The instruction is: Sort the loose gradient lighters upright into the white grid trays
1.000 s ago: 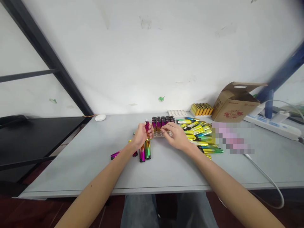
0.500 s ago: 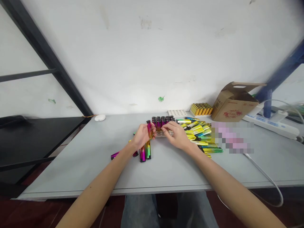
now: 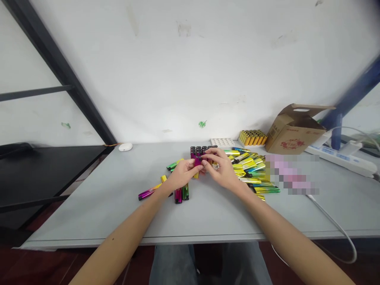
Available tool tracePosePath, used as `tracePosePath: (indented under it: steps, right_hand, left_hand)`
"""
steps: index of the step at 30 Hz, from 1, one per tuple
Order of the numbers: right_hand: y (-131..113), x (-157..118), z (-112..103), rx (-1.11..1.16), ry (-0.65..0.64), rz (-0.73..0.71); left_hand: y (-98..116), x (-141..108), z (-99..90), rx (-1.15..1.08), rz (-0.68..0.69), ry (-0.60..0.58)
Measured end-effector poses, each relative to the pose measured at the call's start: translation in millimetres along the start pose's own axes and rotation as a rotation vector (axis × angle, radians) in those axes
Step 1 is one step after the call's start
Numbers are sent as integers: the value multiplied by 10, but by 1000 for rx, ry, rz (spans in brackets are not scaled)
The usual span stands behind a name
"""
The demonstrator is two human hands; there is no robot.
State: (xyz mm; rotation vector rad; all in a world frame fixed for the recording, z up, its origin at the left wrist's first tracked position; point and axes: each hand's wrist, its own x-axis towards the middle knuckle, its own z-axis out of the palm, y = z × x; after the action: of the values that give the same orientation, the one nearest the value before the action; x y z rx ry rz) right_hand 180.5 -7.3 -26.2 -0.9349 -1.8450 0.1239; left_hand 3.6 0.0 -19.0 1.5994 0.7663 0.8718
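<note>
Box point(image 3: 289, 138) behind and right of lighters point(image 3: 246, 168)

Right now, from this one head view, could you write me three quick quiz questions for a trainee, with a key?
1. True or false: the left hand holds a purple-and-yellow lighter, with the fingers of the right hand close by.
2. Which stands right beside the block of upright yellow pieces?
a) the oval case
b) the cardboard box
c) the wearer's left forearm
3. Fill in the colour: the oval case near the back edge of the table is ____.

Key: 1 true; 2 b; 3 white
</note>
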Motion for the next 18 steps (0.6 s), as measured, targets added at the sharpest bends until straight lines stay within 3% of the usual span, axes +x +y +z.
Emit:
tracePosePath:
  steps: [5, 12, 15, 18]
  right_hand:
    - [-26, 14, 4, 79, -45, 54]
    - [-34, 24, -5, 293, -153, 244]
    - [5, 32, 16, 400, -114, 321]
    - [51, 40, 59, 464, 1, 387]
  left_hand:
    - [-16, -24, 4, 41, 11, 21]
    - [-18, -32, -4, 63, 25, 53]
    - [49, -50, -57, 109, 37, 97]
    - [102, -65, -208, 199, 66, 238]
